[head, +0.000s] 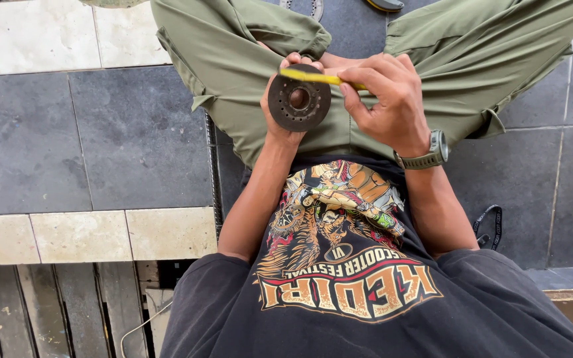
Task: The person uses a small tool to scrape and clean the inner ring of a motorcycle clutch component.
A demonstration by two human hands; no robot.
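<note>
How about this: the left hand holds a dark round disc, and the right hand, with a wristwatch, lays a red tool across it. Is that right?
Not quite: the tool is yellow, not red. The head view shows the left hand holding the dark round disc, and the right hand, with a wristwatch, laying a yellow tool across it.

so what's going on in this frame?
A seated person looks down at their own lap. The left hand grips a dark, rusty round metal disc with a centre hole, holding it face up above the green trousers. The right hand, with a wristwatch, pinches a thin yellow tool whose tip lies across the disc's upper edge. What kind of tool it is cannot be told. Grey floor tiles lie below.
</note>
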